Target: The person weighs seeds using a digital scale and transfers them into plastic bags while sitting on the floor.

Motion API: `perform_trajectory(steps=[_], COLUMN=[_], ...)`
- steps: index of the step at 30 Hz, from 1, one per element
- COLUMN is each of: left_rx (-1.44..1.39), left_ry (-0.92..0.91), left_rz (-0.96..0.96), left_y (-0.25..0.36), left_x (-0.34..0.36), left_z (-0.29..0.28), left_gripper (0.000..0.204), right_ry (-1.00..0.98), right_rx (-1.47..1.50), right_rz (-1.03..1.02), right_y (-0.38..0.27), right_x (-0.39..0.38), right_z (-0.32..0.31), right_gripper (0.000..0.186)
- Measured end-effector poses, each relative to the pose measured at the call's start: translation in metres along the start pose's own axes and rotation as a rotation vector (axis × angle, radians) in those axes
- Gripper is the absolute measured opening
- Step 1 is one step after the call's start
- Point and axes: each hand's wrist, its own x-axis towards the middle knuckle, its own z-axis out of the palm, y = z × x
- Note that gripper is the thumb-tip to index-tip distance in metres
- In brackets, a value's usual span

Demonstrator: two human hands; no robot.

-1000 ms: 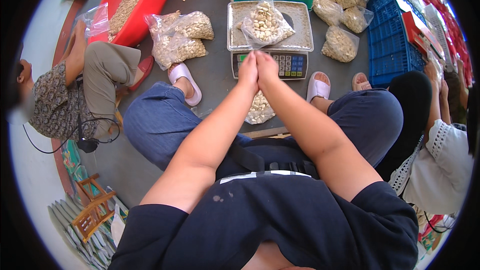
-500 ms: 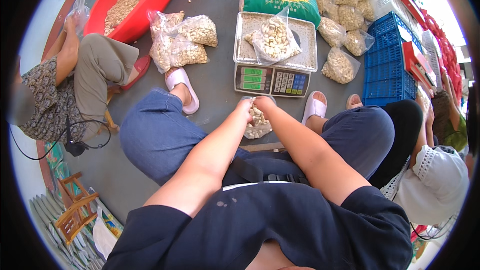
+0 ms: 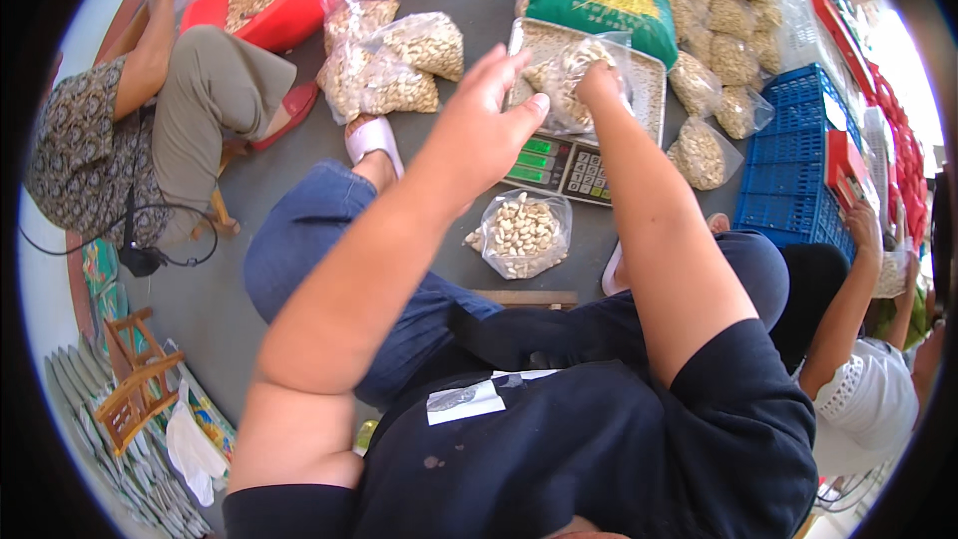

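Bag (image 3: 567,103) on the scale (image 3: 649,105), right hand (image 3: 599,82) at its upper side, left hand (image 3: 496,105) free.
Right hand: partly curled, fingertips hidden against or behind the bag's clear film; cannot tell whether they pinch it or merely touch. Left hand: thumb well apart from the fingers, nothing visible between them; it is raised near the scale's left edge, apart from the bag. Second bag (image 3: 547,258), mouth gaping, sits on the floor (image 3: 439,284) between scale and body. Handling note (judgement): take the loose film above the fill rather than squeezing the contents; cup the left hand under the bag's near side if it is raised; hold the mouth upright against spills; keep wrists off the scale, since any leaning would add load.
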Motion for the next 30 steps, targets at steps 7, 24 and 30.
perform_trajectory(steps=[7,24,30], left_rx=[0.741,1.277,1.274], left_ry=[0.085,-0.27,-0.252], left_rz=[-0.037,-0.035,-0.056], left_y=[0.0,0.004,-0.005], left_x=[0.002,0.045,0.045], left_z=[-0.065,-0.028,-0.027], left_gripper=[0.041,0.031,0.03], right_ry=[-0.001,-0.108,-0.393], right_rx=[0.13,1.104,0.897], right_rz=[-0.058,-0.064,-0.115], right_y=[-0.017,0.006,-0.007], right_x=[-0.033,-0.072,-0.15], right_z=[-0.002,-0.08,-0.061], right_gripper=[0.05,0.018,0.016])
